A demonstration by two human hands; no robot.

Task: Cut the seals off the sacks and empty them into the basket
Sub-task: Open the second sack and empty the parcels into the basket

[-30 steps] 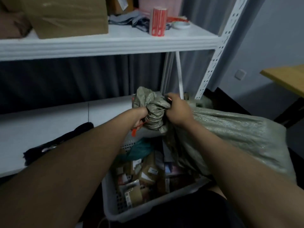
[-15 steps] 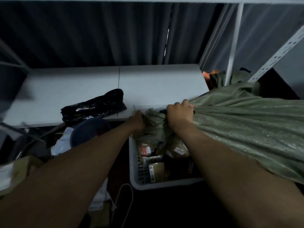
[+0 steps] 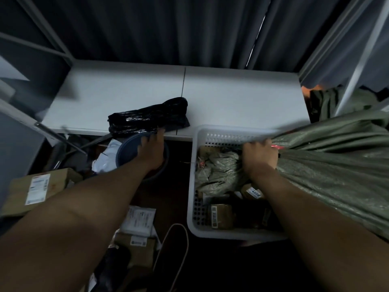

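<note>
A large green woven sack (image 3: pixel 336 165) lies across the right side, its bunched neck hanging over the white plastic basket (image 3: pixel 192 186). My right hand (image 3: pixel 260 155) grips that neck, and a bit of red (image 3: pixel 277 146) shows beside its knuckles. The sack's loose mouth (image 3: pixel 216 171) droops inside the basket, on top of several brown parcels (image 3: pixel 221 213). My left hand (image 3: pixel 152 151) is apart from the sack, palm down over a round blue bin (image 3: pixel 128 151). Whatever is under its fingers is hidden.
A black plastic bag (image 3: pixel 147 119) lies on the white lower shelf (image 3: pixel 242 98) behind the bin. A labelled cardboard box (image 3: pixel 37 188) sits at the left. Parcels (image 3: pixel 139 220) and a looped cable (image 3: pixel 179 239) lie on the dark floor. Shelf uprights (image 3: pixel 357 60) stand at the right.
My left hand let go of the sack's neck and moved left over the blue bin. The sack's mouth dropped into the basket. My view tilted further down.
</note>
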